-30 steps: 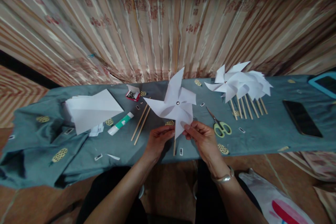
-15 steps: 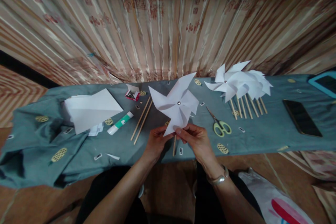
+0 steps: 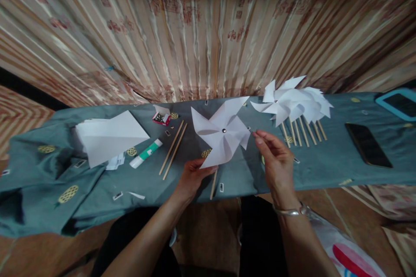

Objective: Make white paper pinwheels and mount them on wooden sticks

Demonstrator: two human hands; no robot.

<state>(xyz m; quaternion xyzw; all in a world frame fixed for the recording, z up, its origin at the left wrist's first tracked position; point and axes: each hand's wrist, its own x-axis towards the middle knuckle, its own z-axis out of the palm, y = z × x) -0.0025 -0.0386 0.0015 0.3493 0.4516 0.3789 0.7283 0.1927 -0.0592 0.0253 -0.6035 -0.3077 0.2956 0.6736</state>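
Observation:
A white paper pinwheel [image 3: 224, 130] with a round silver pin at its middle faces up over the table. My left hand [image 3: 191, 177] grips it from below, its fingers partly hidden behind the lowest blade. The pinwheel's wooden stick [image 3: 213, 185] shows beneath that blade and points toward me. My right hand [image 3: 276, 156] is just right of the pinwheel, thumb and fingers pinched by the tip of the right blade. Whether anything small is between those fingertips I cannot make out. The scissors [image 3: 263, 160] are mostly covered by this hand.
Finished pinwheels [image 3: 295, 101] lie overlapped at the back right, near a black phone [image 3: 368, 144] and a blue-framed device [image 3: 399, 103]. Leftward are two wooden sticks [image 3: 175, 151], a small box of pins [image 3: 161, 117], a glue stick [image 3: 145, 154] and white paper sheets [image 3: 112, 138].
My right hand has let go of the pinwheel's lower part and moved right and up, now partly covering the scissors. The pinwheel has turned slightly in my left hand.

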